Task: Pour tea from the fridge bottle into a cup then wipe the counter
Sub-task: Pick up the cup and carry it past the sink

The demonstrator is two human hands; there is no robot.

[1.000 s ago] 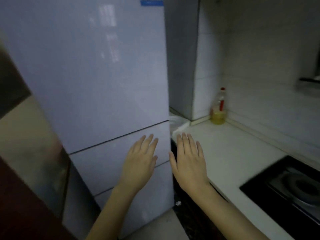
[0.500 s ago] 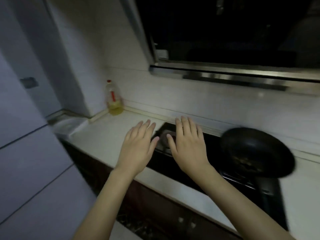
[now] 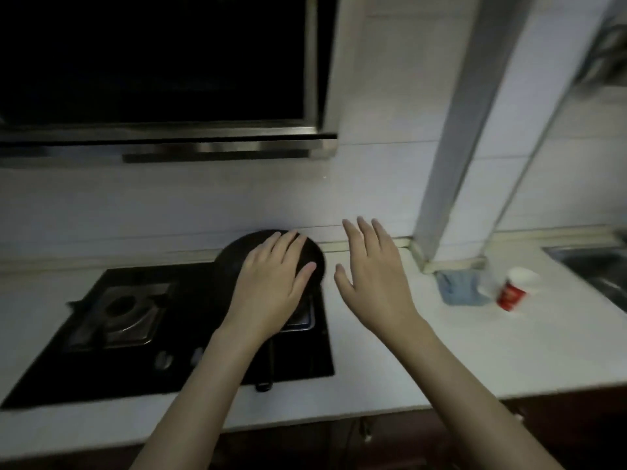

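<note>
Arms are stretched forward, palms down, fingers (image 3: 364,232) straight and slightly spread, nothing gripped: the left hand (image 3: 271,283) is held over a pan (image 3: 234,262), the right hand (image 3: 376,276) over the desk (image 3: 441,351). A red cup (image 3: 517,288) is set far right, beside a cloth (image 3: 458,288).

Black glass gas hob (image 3: 51,368) on the left. Black round frying pan (image 3: 232,262) on its right burner, handle pointing near. Dark steel-trimmed range hood (image 3: 152,62) above. Steel sink (image 3: 590,266) at right edge, blurred.
</note>
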